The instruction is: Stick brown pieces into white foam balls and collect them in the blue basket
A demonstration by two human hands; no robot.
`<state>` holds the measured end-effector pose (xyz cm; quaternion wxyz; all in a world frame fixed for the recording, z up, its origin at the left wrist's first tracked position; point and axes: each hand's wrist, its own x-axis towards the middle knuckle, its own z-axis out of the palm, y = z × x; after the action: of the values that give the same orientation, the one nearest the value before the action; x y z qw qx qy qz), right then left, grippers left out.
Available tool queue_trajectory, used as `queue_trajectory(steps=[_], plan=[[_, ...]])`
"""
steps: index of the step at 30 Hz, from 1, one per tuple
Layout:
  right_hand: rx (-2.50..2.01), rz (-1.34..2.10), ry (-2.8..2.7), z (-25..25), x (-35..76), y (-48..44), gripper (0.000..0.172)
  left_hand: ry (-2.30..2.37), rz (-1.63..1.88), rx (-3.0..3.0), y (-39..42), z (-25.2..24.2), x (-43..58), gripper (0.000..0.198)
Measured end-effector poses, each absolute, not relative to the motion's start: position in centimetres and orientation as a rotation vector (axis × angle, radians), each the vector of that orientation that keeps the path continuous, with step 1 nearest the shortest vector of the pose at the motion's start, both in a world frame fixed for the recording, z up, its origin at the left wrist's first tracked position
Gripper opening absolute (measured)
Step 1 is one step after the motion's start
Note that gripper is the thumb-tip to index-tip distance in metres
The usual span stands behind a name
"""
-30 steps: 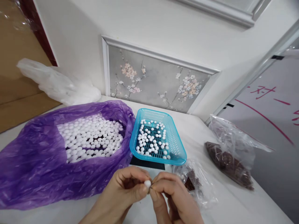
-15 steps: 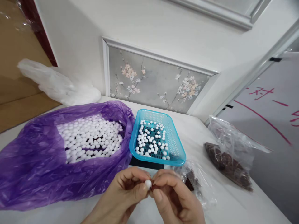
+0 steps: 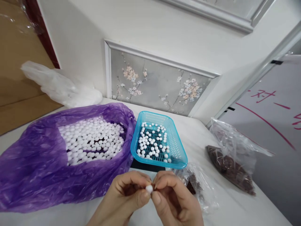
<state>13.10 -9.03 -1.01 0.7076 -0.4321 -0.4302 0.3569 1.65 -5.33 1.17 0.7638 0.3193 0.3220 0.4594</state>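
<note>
So the white table [image 3: 202,131] takes up most of the view, and I'll place everything off the blue basket [image 3: 176,142] sitting on it. Biggest thing is the purple bag [image 3: 35,166], pressed right up against the basket's left side, mouth open and packed with white beads [image 3: 91,141]. Behind that, well to the basket's left by the wall, lies a crumpled white bag [image 3: 63,89]. Off to the basket's right, a bit apart, is a clear bag [image 3: 231,163] of dark brown bits. The basket itself has a loose scatter of the same white beads on its floor. Just in front of its right corner there's a smaller clear bag [image 3: 199,185], also with brown stuff in it.

Right in front of the basket, the left hand [image 3: 122,201] has a single white bead [image 3: 149,188] pinched between thumb and fingertips. The right hand [image 3: 176,201] has its fingertips squeezed together, touching that bead, with a tiny brownish speck between them. Can't tell what that is.
</note>
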Motion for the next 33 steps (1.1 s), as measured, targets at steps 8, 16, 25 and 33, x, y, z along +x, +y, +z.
queue_trajectory(steps=[8,16,25,33], plan=[[-0.902,0.949,-0.953,-0.9,13.4,-8.7,0.01,0.654,0.996,0.773,-5.2,1.4,1.1,0.011],[-0.842,1.086,-0.904,-0.7,14.1,-8.2,0.017,0.675,0.982,0.843,-4.9,1.0,1.2,0.009],[-0.779,1.168,-0.923,-1.0,14.3,-8.3,0.018,0.656,0.971,0.752,-5.0,1.0,1.3,0.012],[-0.811,1.153,-0.883,-1.6,14.5,-8.1,0.016,0.625,0.982,0.886,-4.9,0.1,1.3,0.006]])
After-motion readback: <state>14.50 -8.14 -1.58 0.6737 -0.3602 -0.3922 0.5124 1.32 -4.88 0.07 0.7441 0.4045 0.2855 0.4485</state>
